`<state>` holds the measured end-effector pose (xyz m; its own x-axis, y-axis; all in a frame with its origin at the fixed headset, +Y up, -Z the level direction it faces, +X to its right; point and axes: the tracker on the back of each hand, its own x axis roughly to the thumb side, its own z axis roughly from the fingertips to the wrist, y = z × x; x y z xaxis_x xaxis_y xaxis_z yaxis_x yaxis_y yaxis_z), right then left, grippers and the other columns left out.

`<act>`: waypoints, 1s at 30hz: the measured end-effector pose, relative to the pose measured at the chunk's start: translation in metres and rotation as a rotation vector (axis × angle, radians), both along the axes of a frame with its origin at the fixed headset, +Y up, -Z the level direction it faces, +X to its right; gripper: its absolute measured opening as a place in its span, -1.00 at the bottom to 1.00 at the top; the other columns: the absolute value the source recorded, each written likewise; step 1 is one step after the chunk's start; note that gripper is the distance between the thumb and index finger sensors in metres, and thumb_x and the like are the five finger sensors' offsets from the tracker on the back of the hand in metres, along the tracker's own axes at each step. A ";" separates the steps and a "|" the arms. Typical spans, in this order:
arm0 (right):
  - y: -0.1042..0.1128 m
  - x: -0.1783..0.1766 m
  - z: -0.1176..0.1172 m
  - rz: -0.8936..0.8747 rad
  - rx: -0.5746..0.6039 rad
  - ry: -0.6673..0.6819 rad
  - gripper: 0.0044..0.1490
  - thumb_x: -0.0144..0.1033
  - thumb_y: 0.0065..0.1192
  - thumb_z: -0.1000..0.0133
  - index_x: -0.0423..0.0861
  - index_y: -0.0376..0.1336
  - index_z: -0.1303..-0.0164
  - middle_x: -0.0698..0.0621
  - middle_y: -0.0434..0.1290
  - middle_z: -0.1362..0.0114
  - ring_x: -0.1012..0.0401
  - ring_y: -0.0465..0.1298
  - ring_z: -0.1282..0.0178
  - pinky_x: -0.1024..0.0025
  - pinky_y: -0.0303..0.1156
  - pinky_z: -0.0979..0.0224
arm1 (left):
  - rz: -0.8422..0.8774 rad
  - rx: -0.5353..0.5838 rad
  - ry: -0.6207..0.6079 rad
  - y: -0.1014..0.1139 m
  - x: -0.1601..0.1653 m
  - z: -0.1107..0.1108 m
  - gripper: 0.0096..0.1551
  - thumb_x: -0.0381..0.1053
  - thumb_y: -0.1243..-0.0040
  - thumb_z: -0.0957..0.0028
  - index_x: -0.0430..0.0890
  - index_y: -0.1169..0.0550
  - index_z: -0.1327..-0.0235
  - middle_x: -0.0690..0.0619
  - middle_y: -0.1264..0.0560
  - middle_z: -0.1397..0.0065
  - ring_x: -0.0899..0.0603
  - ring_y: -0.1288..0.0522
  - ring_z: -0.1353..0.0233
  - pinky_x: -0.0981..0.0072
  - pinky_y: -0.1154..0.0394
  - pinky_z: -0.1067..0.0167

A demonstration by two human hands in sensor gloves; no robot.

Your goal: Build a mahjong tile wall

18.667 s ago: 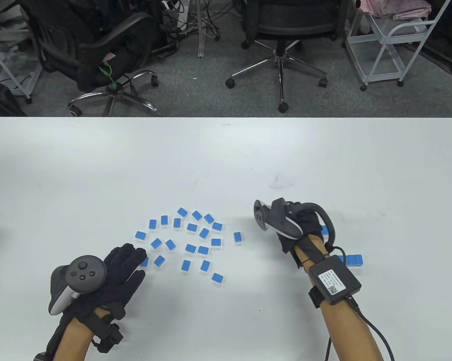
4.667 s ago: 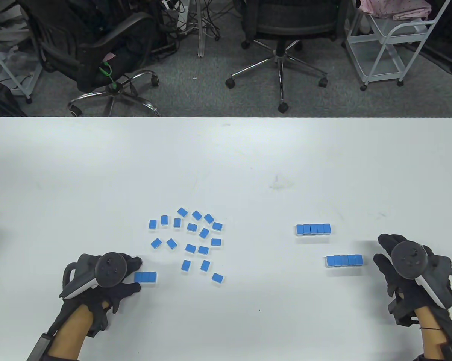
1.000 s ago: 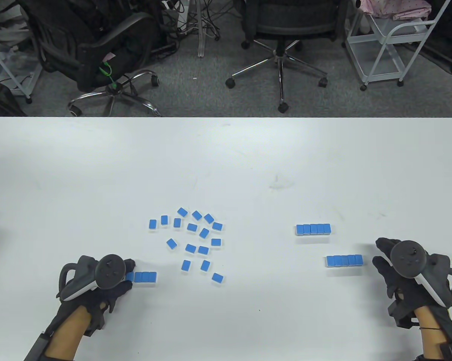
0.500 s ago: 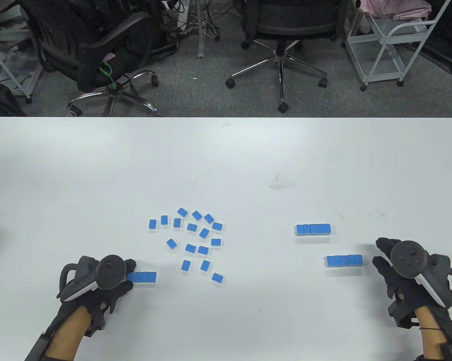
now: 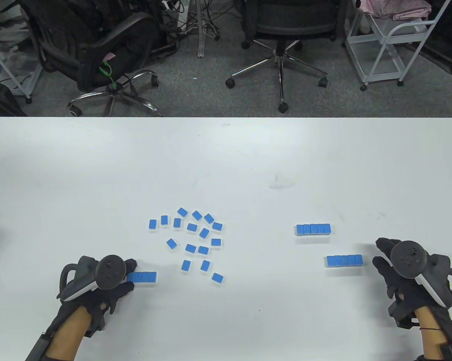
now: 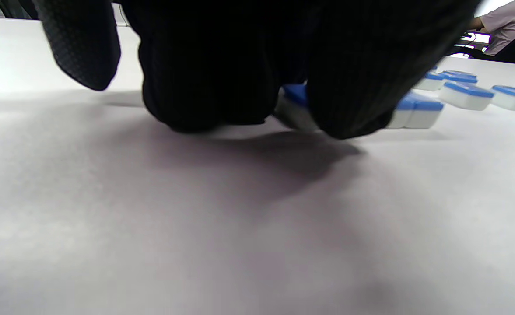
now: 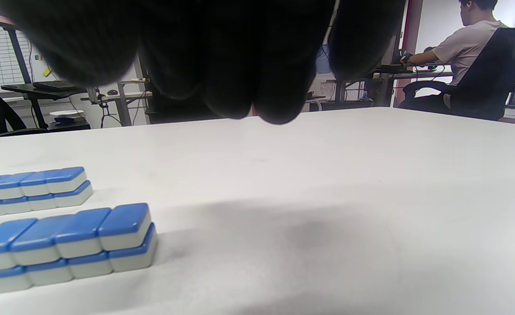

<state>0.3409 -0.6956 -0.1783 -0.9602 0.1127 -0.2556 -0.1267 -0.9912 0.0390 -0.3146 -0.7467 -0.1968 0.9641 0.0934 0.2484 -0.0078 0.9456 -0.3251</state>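
Resting at 7 o'clock on white surface (image 5: 226,158): left hand (image 5: 98,285), grip curled and pinching end tile (image 6: 294,103) of short row (image 5: 143,277); row single-layer, running toward 3 o'clock from fingertips (image 6: 349,109). Scattered at 6 o'clock, just beyond short row: loose tiles (image 5: 196,237), blue backs up, well apart from one another. Standing at 4 o'clock: far wall (image 5: 313,229) and near wall (image 5: 344,260), both two tiles high, blue tops, white sides. Lying at 4 o'clock by surface edge, just beside near wall but apart: right hand (image 5: 406,270), grip loosely curled, holding nothing. Beyond surface at 12 o'clock: office chairs (image 5: 282,41), white cart (image 5: 395,41).
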 end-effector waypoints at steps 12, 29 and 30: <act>0.001 0.001 -0.001 -0.003 0.004 -0.003 -0.27 0.10 0.23 0.15 0.16 0.28 -0.27 0.07 0.44 -0.49 0.04 0.48 -0.48 -0.15 0.23 -0.62 | -0.045 0.204 0.014 0.050 0.034 -0.013 -0.30 0.33 -0.32 0.04 0.13 -0.53 -0.38 0.09 -0.56 -0.34 -0.14 -0.61 -0.20 -0.22 -0.42 -0.41; 0.001 0.001 -0.002 0.002 0.010 0.013 -0.27 0.10 0.23 0.15 0.16 0.28 -0.27 0.07 0.44 -0.49 0.04 0.48 -0.48 -0.15 0.23 -0.62 | -0.453 0.118 -0.069 0.012 0.139 -0.076 -0.33 0.36 -0.33 0.08 0.11 -0.64 -0.26 0.10 -0.67 -0.23 -0.08 -0.69 -0.11 -0.08 -0.51 -0.32; 0.001 0.001 -0.002 0.002 0.011 0.013 -0.27 0.10 0.23 0.15 0.16 0.28 -0.27 0.07 0.44 -0.49 0.04 0.47 -0.48 -0.15 0.23 -0.62 | -0.447 0.114 -0.070 0.009 0.141 -0.077 -0.34 0.36 -0.33 0.08 0.11 -0.65 -0.25 0.10 -0.68 -0.22 -0.08 -0.69 -0.11 -0.07 -0.52 -0.31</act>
